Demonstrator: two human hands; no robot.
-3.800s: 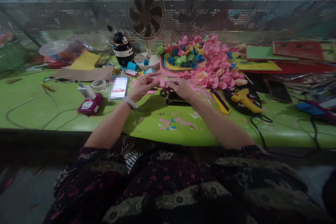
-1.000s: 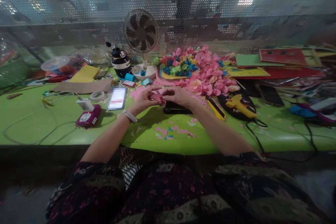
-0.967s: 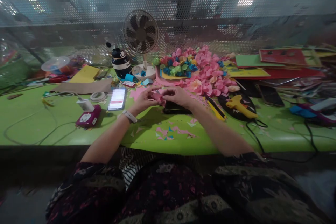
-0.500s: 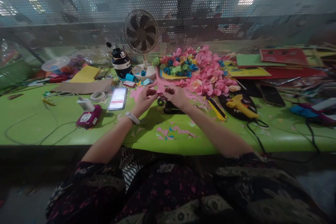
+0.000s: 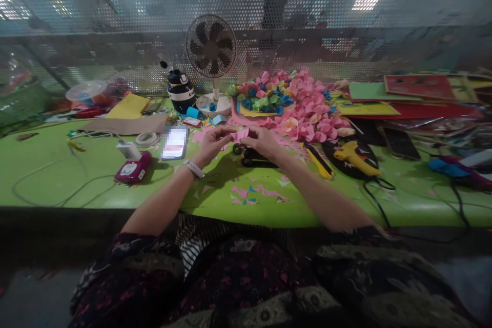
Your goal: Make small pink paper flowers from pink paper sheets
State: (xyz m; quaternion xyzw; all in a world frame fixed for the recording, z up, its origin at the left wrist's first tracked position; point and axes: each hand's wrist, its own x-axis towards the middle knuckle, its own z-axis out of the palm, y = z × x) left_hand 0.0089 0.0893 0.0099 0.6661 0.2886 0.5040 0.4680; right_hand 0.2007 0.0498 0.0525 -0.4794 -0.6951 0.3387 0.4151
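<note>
Between my two hands is a small piece of pink paper (image 5: pixel 240 135), pinched at both sides above the green table. My left hand (image 5: pixel 213 144), with a white watch (image 5: pixel 194 168) on its wrist, grips the paper's left side. Its right side is held in the fingertips of my right hand (image 5: pixel 262 142). Below and behind my right hand lies a black tool with round handles (image 5: pixel 255 159), partly hidden. A heap of folded pink paper flowers (image 5: pixel 307 123) rises just beyond, with blue, green and yellow ones (image 5: pixel 265 98) at its left.
Paper scraps (image 5: pixel 255 195) litter the table (image 5: pixel 215 202) in front. To the right lie a yellow cutter knife (image 5: pixel 319 160) and a yellow glue gun (image 5: pixel 356 158) with a black cord. Leftward are a phone (image 5: pixel 175 142), tape roll (image 5: pixel 146 139) and purple power block (image 5: pixel 133 168). A fan (image 5: pixel 211 47) stands behind.
The pink paper has turned and now lies flatter between my fingertips, its pointed shape less upright. Both hands keep their pinch. The whole view has shifted slightly.
</note>
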